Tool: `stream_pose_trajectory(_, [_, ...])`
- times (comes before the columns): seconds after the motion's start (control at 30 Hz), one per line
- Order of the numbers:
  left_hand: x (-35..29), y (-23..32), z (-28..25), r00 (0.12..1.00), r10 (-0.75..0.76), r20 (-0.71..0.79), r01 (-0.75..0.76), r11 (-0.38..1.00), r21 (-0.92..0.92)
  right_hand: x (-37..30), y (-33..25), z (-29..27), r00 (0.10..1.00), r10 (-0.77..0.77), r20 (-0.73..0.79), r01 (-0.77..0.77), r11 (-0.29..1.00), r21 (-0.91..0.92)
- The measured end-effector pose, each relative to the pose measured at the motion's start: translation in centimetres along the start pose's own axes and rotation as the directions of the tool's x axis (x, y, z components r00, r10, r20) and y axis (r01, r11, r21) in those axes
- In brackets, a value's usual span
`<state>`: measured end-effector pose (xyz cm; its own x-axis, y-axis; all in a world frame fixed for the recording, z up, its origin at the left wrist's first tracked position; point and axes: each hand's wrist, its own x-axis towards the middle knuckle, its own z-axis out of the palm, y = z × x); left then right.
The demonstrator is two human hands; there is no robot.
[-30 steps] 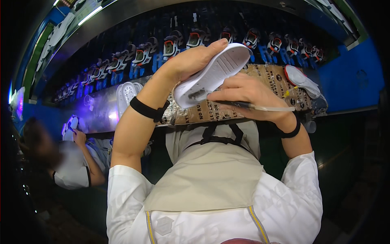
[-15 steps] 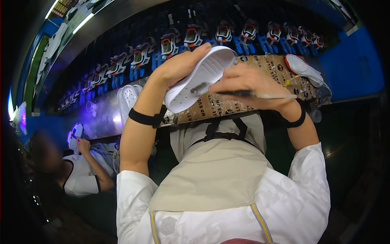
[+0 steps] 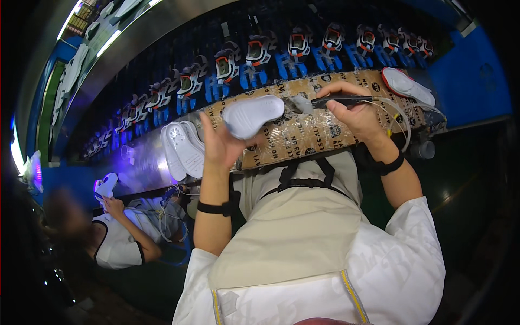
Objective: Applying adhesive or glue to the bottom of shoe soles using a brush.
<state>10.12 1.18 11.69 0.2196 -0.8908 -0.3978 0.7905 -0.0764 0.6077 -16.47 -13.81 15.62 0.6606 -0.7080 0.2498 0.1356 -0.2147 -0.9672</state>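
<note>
A white shoe sole (image 3: 252, 116) is at the left part of the tape-covered cardboard, its plain smooth face up. Right beside it is my left hand (image 3: 223, 145), palm turned up and thumb apart. Its other fingers are blurred at the sole's near edge; whether they bear its weight I cannot tell. Farther right, my right hand (image 3: 355, 108) grips a black pen-shaped tool (image 3: 341, 101) with thin clear tubing at its rear. The tool's tip points left, at a greyish blurred patch on the cardboard.
White perforated soles (image 3: 183, 147) lie together left of my left forearm. A red-edged white sole (image 3: 406, 86) is at the right end of the cardboard-covered bench (image 3: 303, 142). Behind runs a row of shoes on blue holders (image 3: 290, 64). At left, a co-worker's hand (image 3: 114, 207) holds a sole.
The sole has dropped lower and turned, its plain face now showing. My left thumb has come off it. My right hand has pulled the tool away to the right.
</note>
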Motion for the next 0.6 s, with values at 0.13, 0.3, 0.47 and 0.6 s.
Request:
stream_pose_trajectory(0.13, [-1.1, -3.8, -4.3, 0.926, -0.205, 0.316, 0.239, 0.968, -0.075, -1.1, 2.2, 0.6, 0.970, 0.233, -0.063, -0.227, 0.970, 0.090])
stream_pose_trajectory(0.3, [1.2, -8.3, -4.2, 0.902, -0.278, 0.330, 0.364, 0.901, -0.237, -1.0, 4.3, 2.9, 0.966, 0.238, -0.102, -0.241, 0.971, -0.013])
stream_pose_trajectory(0.47, [1.0, -7.9, 0.2, 0.937, -0.159, 0.310, 0.226, 0.954, -0.195, 0.3, 4.0, 6.1, 0.961, 0.118, -0.250, -0.162, 0.973, -0.164])
stream_pose_trajectory(0.6, [1.9, -8.4, 1.1, 0.991, -0.031, 0.129, 0.069, 0.952, -0.300, -0.6, 2.0, 7.3, 0.986, -0.145, -0.077, 0.107, 0.921, -0.374])
